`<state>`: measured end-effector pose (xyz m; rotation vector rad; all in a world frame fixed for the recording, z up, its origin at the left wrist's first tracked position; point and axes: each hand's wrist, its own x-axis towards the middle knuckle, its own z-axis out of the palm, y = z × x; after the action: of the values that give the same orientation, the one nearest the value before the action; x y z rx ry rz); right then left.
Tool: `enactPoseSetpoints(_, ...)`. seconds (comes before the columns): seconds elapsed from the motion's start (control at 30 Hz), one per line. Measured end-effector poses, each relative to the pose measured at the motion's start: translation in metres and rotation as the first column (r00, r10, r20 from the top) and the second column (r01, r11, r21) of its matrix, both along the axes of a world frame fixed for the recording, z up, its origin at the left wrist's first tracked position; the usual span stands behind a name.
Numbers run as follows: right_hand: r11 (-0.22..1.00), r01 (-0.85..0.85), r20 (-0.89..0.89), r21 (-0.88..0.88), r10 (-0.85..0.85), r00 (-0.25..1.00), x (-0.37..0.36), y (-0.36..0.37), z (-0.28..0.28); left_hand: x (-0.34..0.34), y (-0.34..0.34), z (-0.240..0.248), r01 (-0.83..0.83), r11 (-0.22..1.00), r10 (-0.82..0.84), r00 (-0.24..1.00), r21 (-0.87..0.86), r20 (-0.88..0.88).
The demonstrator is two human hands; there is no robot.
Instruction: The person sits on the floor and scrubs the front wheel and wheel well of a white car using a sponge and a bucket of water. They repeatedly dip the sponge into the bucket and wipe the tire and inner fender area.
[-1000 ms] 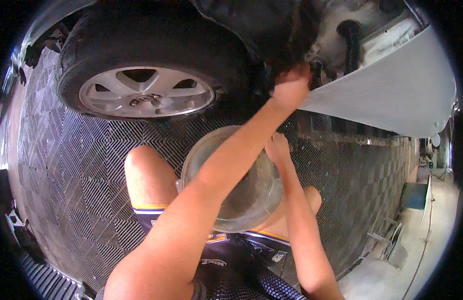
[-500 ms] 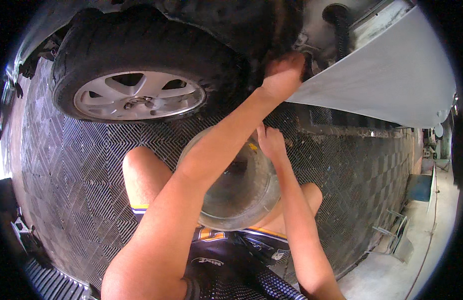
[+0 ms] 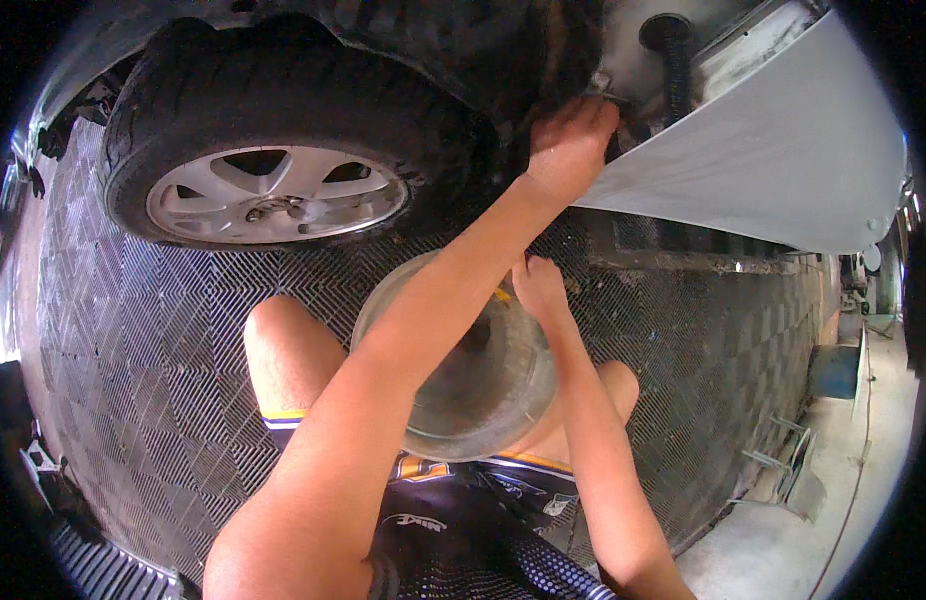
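Observation:
My left hand (image 3: 571, 142) reaches up and across to the gap between the wheel arch and a pale grey body panel (image 3: 763, 165). Its fingers are curled closed against dark parts behind the panel edge, and what they grip is hidden. Lower down, my right hand (image 3: 539, 285) is closed at the far right rim of a round translucent tub (image 3: 453, 447). What it holds, if anything, I cannot make out. The tub sits between my knees, partly covered by my left forearm. A small yellow patch (image 3: 503, 295) shows next to the right hand.
A car wheel (image 3: 283, 195) with a silver spoked rim stands at the upper left, turned outward. A black corrugated hose (image 3: 676, 85) hangs behind the panel. Below lies a dark ribbed tile floor (image 3: 163, 350). At the right are a blue container (image 3: 836, 372) and a metal stand (image 3: 788, 465).
My left hand has slowed from a blur and stays at nearly the same spot, fingers curled. The right hand has shifted very slightly at the tub's rim.

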<state>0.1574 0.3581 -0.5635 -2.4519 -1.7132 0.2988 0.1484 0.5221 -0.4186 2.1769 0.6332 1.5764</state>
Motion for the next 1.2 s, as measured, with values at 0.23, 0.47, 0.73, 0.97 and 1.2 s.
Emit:
enactPoseSetpoints(0.23, 0.996, -0.089, 0.126, 0.010, 0.087, 0.988, -0.003, 0.001, 0.004, 0.001, 0.007, 0.008, -0.064, 0.998, 0.063, 0.991, 0.003, 0.114)
enactPoseSetpoints(0.47, 0.982, -0.186, 0.261, 0.046, 0.168, 0.951, 0.008, -0.001, -0.011, -0.004, 0.006, 0.002, -0.019, 1.000, 0.019, 1.000, -0.007, -0.016)
enactPoseSetpoints(0.73, 0.961, -0.172, 0.052, 0.219, 0.164, 0.985, 0.019, -0.009, -0.025, -0.128, -0.060, -0.017, 0.128, 0.944, -0.303, 0.702, -0.304, -0.644)
enactPoseSetpoints(0.97, 0.958, 0.270, -0.297, -0.101, -0.288, 0.911, -0.007, 0.006, 0.035, -0.135, -0.091, -0.196, -0.264, 0.501, -0.840, -0.377, -0.824, -0.390)
enactPoseSetpoints(1.2, 0.970, 0.235, -0.333, -0.063, -0.242, 0.911, -0.022, 0.010, 0.034, -0.179, -0.159, -0.249, -0.258, 0.780, -0.571, 0.079, -0.570, -0.817)
